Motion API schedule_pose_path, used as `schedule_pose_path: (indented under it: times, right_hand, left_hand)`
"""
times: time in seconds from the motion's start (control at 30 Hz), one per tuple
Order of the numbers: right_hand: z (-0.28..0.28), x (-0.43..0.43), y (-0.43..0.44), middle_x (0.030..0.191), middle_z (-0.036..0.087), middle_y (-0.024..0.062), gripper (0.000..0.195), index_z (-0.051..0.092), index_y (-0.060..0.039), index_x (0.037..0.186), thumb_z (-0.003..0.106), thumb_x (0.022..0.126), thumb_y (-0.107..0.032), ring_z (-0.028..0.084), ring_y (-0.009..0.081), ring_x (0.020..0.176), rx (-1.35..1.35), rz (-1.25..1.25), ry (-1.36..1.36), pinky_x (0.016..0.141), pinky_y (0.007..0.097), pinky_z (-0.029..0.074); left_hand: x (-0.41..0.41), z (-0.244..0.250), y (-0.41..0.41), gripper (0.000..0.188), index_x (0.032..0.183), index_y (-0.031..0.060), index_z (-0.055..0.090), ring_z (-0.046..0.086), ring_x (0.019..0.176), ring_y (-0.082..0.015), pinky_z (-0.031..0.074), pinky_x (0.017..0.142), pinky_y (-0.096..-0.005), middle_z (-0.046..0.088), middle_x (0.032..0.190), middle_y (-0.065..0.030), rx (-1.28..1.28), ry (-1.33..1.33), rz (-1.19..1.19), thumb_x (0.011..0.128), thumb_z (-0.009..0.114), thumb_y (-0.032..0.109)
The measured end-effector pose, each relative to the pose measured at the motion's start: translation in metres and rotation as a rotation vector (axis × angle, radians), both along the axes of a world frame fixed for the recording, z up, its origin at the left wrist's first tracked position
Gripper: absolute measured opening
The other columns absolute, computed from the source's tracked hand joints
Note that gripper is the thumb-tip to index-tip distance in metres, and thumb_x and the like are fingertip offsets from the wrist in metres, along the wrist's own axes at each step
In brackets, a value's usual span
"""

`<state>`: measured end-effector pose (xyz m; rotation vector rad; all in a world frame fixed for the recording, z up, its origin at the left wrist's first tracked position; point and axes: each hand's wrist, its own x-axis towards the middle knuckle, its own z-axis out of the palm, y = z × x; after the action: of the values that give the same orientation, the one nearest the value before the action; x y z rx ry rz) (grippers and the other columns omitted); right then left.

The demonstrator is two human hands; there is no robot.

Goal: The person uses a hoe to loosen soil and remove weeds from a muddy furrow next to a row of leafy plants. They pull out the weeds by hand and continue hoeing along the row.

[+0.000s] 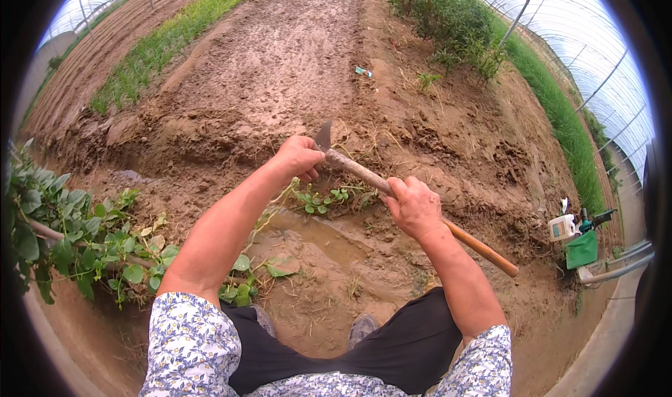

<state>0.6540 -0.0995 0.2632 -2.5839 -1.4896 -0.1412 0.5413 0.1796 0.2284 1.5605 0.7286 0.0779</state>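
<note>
A short-handled hoe [362, 171] slants across in front of me, its pointed metal blade [324, 136] up at the left end. My right hand [415, 205] is wrapped around the middle of the wooden handle, whose smooth orange-brown end [483, 250] sticks out past my wrist. At the head end, my left hand [300, 158] has its thumb and fingers closed on the tool beside the blade; its exact grip is partly hidden. Below the handle, small leafy weeds [320, 202] grow beside a muddy puddle [315, 234].
A leafy vine [73, 234] spreads at my left. On the right stand a white plastic jug [563, 227] and a green object [581, 250] near pipes [619, 268]. Ahead lies a bare soil bed [283, 56] between green rows [173, 45] and bushy plants [451, 19].
</note>
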Motion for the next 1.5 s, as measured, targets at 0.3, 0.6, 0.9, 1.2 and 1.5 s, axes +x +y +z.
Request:
schedule_pose_path:
  times: [0.3,0.6,0.9,1.2,1.5]
  right_hand:
    - [-0.001,0.008,0.003,0.097,0.069,0.0161,0.032,0.065,-0.0113,0.108,0.066,0.093,-0.039,0.066,0.0375,0.097,-0.081,-0.098,0.344,0.084,0.0507,0.051]
    - [-0.004,0.004,-0.001,0.098,0.068,0.0114,0.030,0.067,-0.0132,0.108,0.068,0.092,-0.039,0.065,0.0330,0.099,0.017,0.024,0.266,0.085,0.0472,0.051]
    - [-0.004,0.007,-0.002,0.097,0.067,0.0106,0.030,0.068,-0.0152,0.111,0.068,0.092,-0.039,0.066,0.0326,0.097,-0.006,0.047,0.292,0.085,0.0466,0.051]
    - [-0.007,0.008,-0.001,0.095,0.067,0.0116,0.029,0.067,-0.0148,0.108,0.068,0.092,-0.038,0.065,0.0329,0.097,-0.022,0.034,0.295,0.083,0.0468,0.052]
    - [-0.006,0.007,-0.002,0.093,0.066,0.0105,0.027,0.067,-0.0157,0.111,0.068,0.093,-0.036,0.066,0.0322,0.096,0.022,0.045,0.237,0.083,0.0458,0.052]
  left_hand:
    - [-0.011,-0.042,0.041,0.016,0.099,0.0035,0.067,0.067,0.063,-0.0137,0.055,0.057,-0.0307,0.070,0.080,-0.0076,0.529,0.068,-0.019,0.095,0.067,0.019]
    - [-0.008,-0.012,0.018,0.033,0.107,0.0014,0.064,0.067,0.072,-0.0168,0.057,0.061,-0.0324,0.068,0.095,-0.0112,0.086,0.034,0.009,0.098,0.068,0.033]
    - [-0.013,-0.022,0.032,0.023,0.101,0.0060,0.063,0.065,0.062,-0.0125,0.056,0.054,-0.0288,0.066,0.084,-0.0059,-0.021,-0.020,0.114,0.102,0.062,0.029]
    - [-0.011,-0.013,0.023,0.034,0.108,0.0011,0.063,0.067,0.069,-0.0160,0.058,0.058,-0.0303,0.067,0.089,-0.0083,-0.044,0.015,-0.093,0.093,0.074,0.030]
    - [-0.006,0.001,0.011,0.020,0.106,-0.0002,0.064,0.069,0.069,-0.0149,0.060,0.058,-0.0310,0.069,0.090,-0.0108,-0.008,0.080,0.010,0.092,0.063,0.014]
